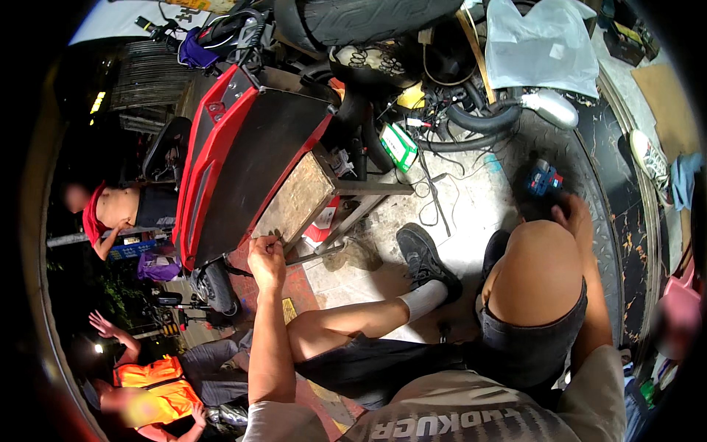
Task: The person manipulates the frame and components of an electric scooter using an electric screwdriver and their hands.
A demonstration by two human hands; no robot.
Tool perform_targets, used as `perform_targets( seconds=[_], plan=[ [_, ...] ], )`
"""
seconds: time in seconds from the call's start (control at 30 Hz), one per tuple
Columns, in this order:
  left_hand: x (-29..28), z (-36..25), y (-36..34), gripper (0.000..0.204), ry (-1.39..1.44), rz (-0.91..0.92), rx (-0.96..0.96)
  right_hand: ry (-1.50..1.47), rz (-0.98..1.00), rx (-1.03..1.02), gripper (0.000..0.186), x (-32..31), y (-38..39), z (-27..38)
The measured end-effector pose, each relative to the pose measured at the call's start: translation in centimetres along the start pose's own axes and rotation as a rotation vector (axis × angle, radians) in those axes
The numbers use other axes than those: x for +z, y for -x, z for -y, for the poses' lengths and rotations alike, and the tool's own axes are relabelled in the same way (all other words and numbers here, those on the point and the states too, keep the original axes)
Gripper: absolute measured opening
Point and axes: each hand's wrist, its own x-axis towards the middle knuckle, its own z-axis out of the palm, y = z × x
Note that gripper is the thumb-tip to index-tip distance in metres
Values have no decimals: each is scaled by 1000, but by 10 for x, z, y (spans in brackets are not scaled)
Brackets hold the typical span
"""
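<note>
My left hand [266, 261] is closed in a pinch at the near end of a worn wooden board [298, 193], beside the red-edged black deck of a scooter [247, 166]. Whatever its fingertips hold is too small to make out. Down on the right, past my bent knee, my right hand [576, 219] curls at the dark lower part of a blue cordless driver [543, 180], close to the dark mat. The knee and shadow hide part of these fingers and the tool's grip.
Tyres [368, 22], black tubing [482, 121], cables and a green-white box [398, 147] crowd the far side. A clear plastic bag [541, 48] lies at far right. A red-white box [322, 221] sits under the board. Two people are at left, one in an orange vest [158, 390].
</note>
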Motion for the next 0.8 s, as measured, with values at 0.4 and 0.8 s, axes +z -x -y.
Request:
perform_targets(
  seconds=[0.4, 0.8],
  plan=[
    [13, 6, -13, 10, 326, -27, -168, 178, -170, -2, 70, 68, -41, -8],
    [-8, -74, -47, 5, 983, 145, -353, 319, -87, 24, 93, 69, -43, -6]
  ],
)
